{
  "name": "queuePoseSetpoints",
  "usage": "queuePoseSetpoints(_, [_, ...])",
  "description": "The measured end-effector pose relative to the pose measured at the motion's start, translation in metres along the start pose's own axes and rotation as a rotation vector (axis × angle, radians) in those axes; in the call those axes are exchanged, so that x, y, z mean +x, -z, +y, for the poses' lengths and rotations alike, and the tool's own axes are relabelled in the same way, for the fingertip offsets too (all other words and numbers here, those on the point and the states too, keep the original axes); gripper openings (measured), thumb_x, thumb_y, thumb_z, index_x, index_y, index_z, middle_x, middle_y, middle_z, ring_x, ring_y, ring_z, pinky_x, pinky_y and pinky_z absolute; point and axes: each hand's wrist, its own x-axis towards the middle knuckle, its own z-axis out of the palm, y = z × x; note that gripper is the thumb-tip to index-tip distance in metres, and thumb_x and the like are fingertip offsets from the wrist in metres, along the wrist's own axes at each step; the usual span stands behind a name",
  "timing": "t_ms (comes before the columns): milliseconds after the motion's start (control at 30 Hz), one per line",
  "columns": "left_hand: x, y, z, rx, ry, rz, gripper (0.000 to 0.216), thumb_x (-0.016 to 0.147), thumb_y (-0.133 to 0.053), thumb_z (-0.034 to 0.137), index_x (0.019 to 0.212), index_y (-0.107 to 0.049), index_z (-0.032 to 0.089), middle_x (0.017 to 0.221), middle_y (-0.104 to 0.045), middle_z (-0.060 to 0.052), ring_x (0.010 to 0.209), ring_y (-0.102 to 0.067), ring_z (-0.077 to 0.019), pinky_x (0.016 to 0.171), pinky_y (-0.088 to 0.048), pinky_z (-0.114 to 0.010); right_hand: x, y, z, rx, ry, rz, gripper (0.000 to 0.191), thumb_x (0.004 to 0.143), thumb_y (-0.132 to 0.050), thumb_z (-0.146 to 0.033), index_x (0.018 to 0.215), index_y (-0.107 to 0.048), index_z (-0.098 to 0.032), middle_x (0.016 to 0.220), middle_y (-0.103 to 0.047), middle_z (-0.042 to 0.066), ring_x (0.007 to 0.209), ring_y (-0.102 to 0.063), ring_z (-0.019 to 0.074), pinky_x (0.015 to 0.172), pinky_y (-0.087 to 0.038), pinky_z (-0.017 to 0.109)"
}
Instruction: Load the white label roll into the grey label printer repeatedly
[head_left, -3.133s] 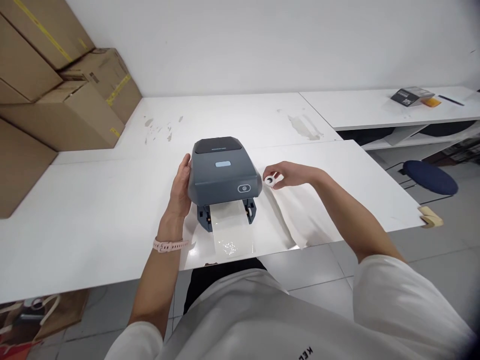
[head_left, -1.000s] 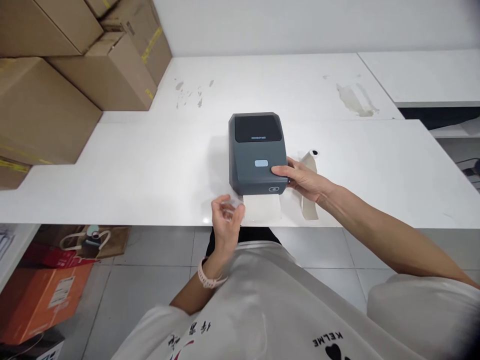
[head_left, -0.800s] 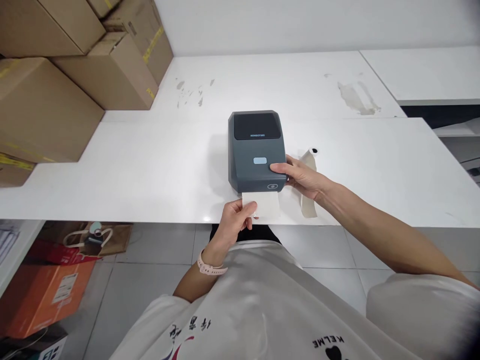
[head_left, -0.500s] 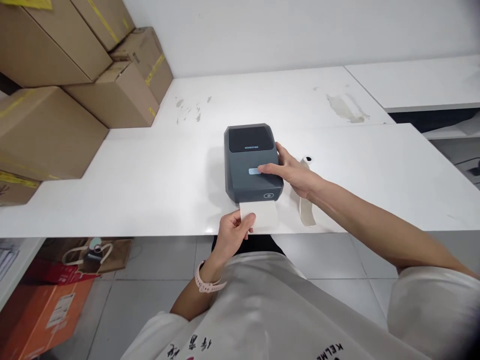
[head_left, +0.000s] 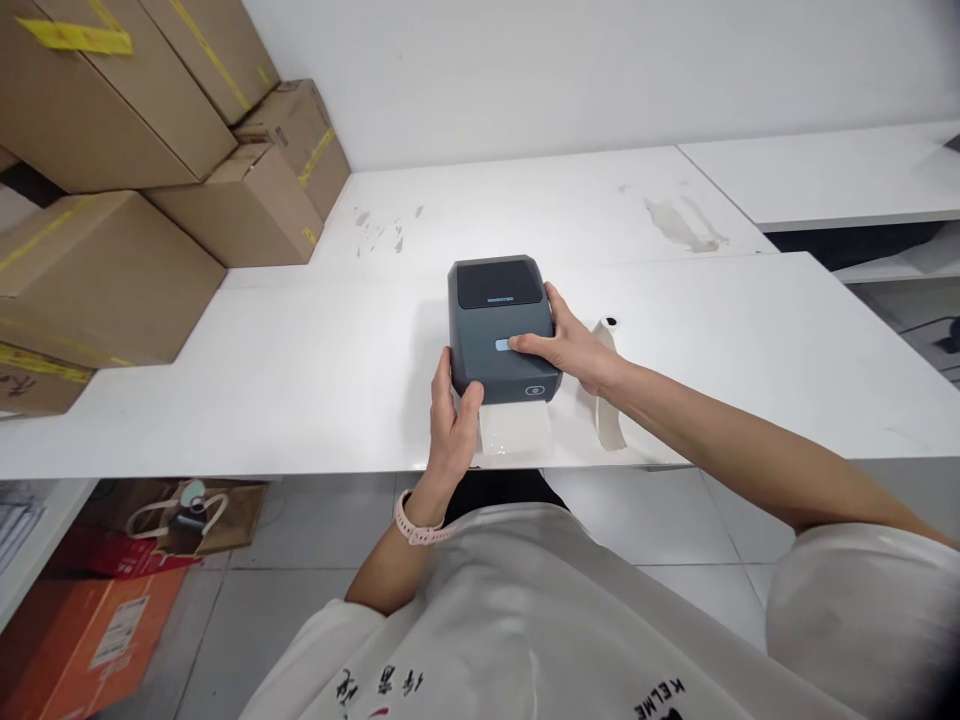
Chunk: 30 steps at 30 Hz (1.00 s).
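A dark grey label printer (head_left: pixel 495 320) stands on the white table near its front edge. My left hand (head_left: pixel 451 430) grips its front left corner, thumb on the front and fingers along the side. On the right side, my right hand (head_left: pixel 576 352) holds the body, with its thumb on the lit pale button (head_left: pixel 502 345). White label paper (head_left: pixel 517 430) sticks out of the printer's front, beside my left hand and held by neither hand. A small paper roll with a loose strip (head_left: pixel 610 425) lies at the right, partly hidden behind my right wrist.
Taped cardboard boxes (head_left: pixel 112 285) are stacked on the left of the white table (head_left: pixel 322 350). Below, an orange box (head_left: pixel 112 640) and a paper bag (head_left: pixel 232 515) rest on the floor. A shelf (head_left: pixel 892 270) opens at the far right.
My left hand has let go of the label paper and moved up and left onto the printer's corner. My right hand stays at the button. The view has shifted slightly.
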Motion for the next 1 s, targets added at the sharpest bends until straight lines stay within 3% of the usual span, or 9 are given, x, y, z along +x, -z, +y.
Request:
queuePoseSetpoints(133, [-0.005, 0.011, 0.002, 0.088, -0.019, -0.022, 0.066, 0.1, -0.047, 0.057, 0.161, -0.031, 0.035, 0.174, -0.024, 0.0, 0.162, -0.019, -0.024, 0.133, -0.022, -0.043, -0.019, 0.007, 0.02, -0.029, 0.044, 0.02, 0.094, 0.086, -0.065, -0.068, 0.163, -0.021, -0.037, 0.172, -0.027, -0.002, 0.158, -0.028, 0.028, 0.13, -0.03, 0.052])
queuePoseSetpoints(267, [-0.005, 0.019, 0.004, 0.214, -0.113, -0.068, 0.06, 0.103, -0.04, 0.056, 0.16, -0.033, 0.037, 0.174, -0.022, 0.002, 0.163, -0.012, -0.0218, 0.134, -0.013, -0.045, -0.044, 0.007, 0.034, -0.092, 0.047, 0.099, 0.079, 0.092, -0.041, -0.079, 0.161, -0.027, -0.043, 0.173, -0.02, -0.012, 0.163, -0.013, 0.0236, 0.134, -0.011, 0.052])
queuePoseSetpoints(367, [-0.005, 0.016, 0.002, 0.209, -0.137, -0.049, 0.062, 0.103, -0.039, 0.057, 0.161, -0.031, 0.036, 0.175, -0.021, 0.001, 0.163, -0.011, -0.0213, 0.134, -0.014, -0.045, -0.053, 0.0, 0.042, -0.087, 0.075, 0.131, 0.081, 0.092, -0.039, -0.079, 0.163, -0.024, -0.041, 0.173, -0.018, -0.011, 0.163, -0.013, 0.0219, 0.135, -0.01, 0.049])
queuePoseSetpoints(533, [-0.01, 0.003, -0.004, 0.048, -0.05, -0.018, 0.069, 0.101, -0.042, 0.059, 0.163, -0.026, 0.032, 0.175, -0.02, -0.003, 0.163, -0.015, -0.0207, 0.133, -0.02, -0.039, -0.052, -0.016, 0.059, -0.056, 0.096, 0.199, 0.078, 0.096, -0.035, -0.075, 0.164, -0.02, -0.04, 0.174, -0.017, -0.009, 0.162, -0.014, 0.0216, 0.134, -0.017, 0.05])
queuePoseSetpoints(700, [-0.011, 0.001, 0.006, 0.068, -0.088, -0.002, 0.068, 0.101, -0.042, 0.059, 0.162, -0.028, 0.033, 0.176, -0.015, -0.001, 0.164, -0.006, -0.0204, 0.133, -0.017, -0.04, -0.047, -0.019, 0.063, -0.023, 0.174, 0.233, 0.076, 0.097, -0.03, -0.075, 0.164, -0.021, -0.039, 0.174, -0.021, -0.007, 0.162, -0.018, 0.0228, 0.132, -0.023, 0.048])
queuePoseSetpoints(800, [0.008, 0.006, 0.025, 0.052, -0.186, -0.025, 0.065, 0.1, -0.043, 0.06, 0.159, -0.035, 0.034, 0.175, -0.021, -0.001, 0.164, -0.009, -0.0225, 0.132, -0.02, -0.041, -0.042, -0.01, 0.042, -0.061, 0.274, 0.241, 0.075, 0.096, -0.028, -0.077, 0.162, -0.025, -0.042, 0.173, -0.021, -0.008, 0.162, -0.017, 0.0252, 0.132, -0.021, 0.05])
queuePoseSetpoints(867, [0.036, 0.01, 0.04, 0.005, -0.262, -0.029, 0.059, 0.1, -0.046, 0.057, 0.154, -0.045, 0.032, 0.169, -0.035, -0.001, 0.161, -0.022, -0.0248, 0.131, -0.024, -0.041, -0.031, 0.001, 0.021, -0.155, 0.354, 0.254, 0.077, 0.094, -0.03, -0.081, 0.162, -0.023, -0.046, 0.174, -0.019, -0.009, 0.162, -0.013, 0.0295, 0.131, -0.021, 0.054])
queuePoseSetpoints(933, [0.072, 0.013, 0.051, -0.035, -0.288, -0.035, 0.054, 0.098, -0.055, 0.047, 0.149, -0.052, 0.028, 0.162, -0.048, -0.002, 0.158, -0.03, -0.0273, 0.13, -0.026, -0.042, -0.011, 0.013, -0.001, -0.273, 0.432, 0.265, 0.081, 0.091, -0.032, -0.085, 0.162, -0.015, -0.05, 0.174, -0.017, -0.01, 0.162, -0.009, 0.0344, 0.128, -0.024, 0.059])
queuePoseSetpoints(1000, [0.108, 0.014, 0.054, -0.04, -0.26, -0.031, 0.062, 0.09, -0.065, 0.029, 0.149, -0.05, 0.026, 0.163, -0.046, -0.004, 0.16, -0.026, -0.0289, 0.131, -0.021, -0.044, 0.019, 0.024, -0.021, -0.401, 0.495, 0.287, 0.086, 0.089, -0.031, -0.087, 0.163, -0.003, -0.051, 0.174, -0.014, -0.011, 0.162, -0.006, 0.0373, 0.126, -0.026, 0.061])
